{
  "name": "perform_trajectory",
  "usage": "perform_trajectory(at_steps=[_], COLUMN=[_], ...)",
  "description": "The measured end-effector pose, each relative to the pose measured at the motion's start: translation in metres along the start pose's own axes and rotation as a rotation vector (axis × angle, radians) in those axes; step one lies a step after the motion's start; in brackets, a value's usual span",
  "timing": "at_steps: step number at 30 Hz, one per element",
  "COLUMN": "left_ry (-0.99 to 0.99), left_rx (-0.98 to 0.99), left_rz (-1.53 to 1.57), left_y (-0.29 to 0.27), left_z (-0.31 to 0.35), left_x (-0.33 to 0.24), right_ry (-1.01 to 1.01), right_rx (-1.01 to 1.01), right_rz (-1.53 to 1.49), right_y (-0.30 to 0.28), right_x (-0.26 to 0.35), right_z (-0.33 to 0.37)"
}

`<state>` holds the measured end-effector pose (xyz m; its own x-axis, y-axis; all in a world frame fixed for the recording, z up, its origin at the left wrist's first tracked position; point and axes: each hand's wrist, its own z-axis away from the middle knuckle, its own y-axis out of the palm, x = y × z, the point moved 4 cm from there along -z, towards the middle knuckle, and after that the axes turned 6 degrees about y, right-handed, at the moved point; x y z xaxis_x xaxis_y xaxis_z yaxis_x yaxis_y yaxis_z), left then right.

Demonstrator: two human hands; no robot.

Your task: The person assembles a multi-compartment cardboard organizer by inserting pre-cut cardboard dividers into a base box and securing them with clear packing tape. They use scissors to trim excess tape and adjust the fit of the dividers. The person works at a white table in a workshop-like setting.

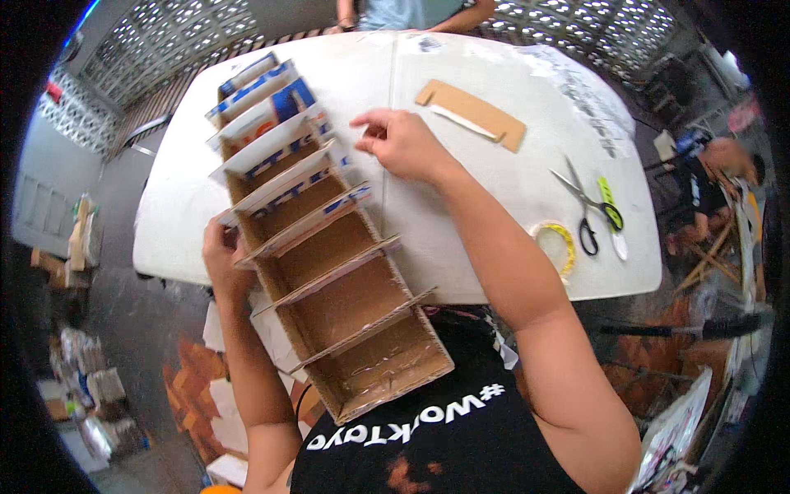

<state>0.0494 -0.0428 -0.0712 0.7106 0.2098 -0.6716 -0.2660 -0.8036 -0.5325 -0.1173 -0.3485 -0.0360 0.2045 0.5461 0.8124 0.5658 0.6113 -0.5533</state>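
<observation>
A long cardboard box (333, 300) reaches from the far left of the table to my chest, over the table's near edge. Several cardboard dividers split it crosswise, their ends jutting past its side walls. The far dividers show white faces with blue and red print. At the box's left wall, my left hand (224, 253) grips the side, its fingers partly hidden by the cardboard. Off the right wall hovers my right hand (403, 146), fingers bent but apart, nothing in them. A notched cardboard strip (473, 114) lies flat beyond it on the right.
The white table (444, 230) also bears black-handled scissors (588, 202), a green-handled cutter (609, 210) and a yellow roll of tape (562, 247) on the right. Clear plastic (588, 90) covers the far right. One person (411, 12) is across the table, another (712, 185) sits far right.
</observation>
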Motion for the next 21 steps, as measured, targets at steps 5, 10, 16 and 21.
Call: perform_trajectory(at_steps=[5, 10, 16, 21], left_ry=[-0.017, 0.069, 0.081, 0.054], left_rx=[-0.03, -0.069, -0.11, -0.136], left_rz=[-0.062, -0.233, -0.378, -0.493], left_y=[-0.002, -0.003, -0.002, -0.004], left_z=[0.002, -0.001, 0.001, 0.005], left_x=[0.017, 0.003, -0.001, 0.004], right_ry=[0.219, 0.521, 0.593, 0.596], right_rx=[-0.272, -0.015, -0.088, -0.105], right_rz=[0.331, 0.923, 0.831, 0.794], right_y=[-0.112, -0.158, -0.175, -0.173], right_x=[-0.026, -0.076, -0.112, -0.109], right_z=[-0.01, -0.002, 0.023, 0.034])
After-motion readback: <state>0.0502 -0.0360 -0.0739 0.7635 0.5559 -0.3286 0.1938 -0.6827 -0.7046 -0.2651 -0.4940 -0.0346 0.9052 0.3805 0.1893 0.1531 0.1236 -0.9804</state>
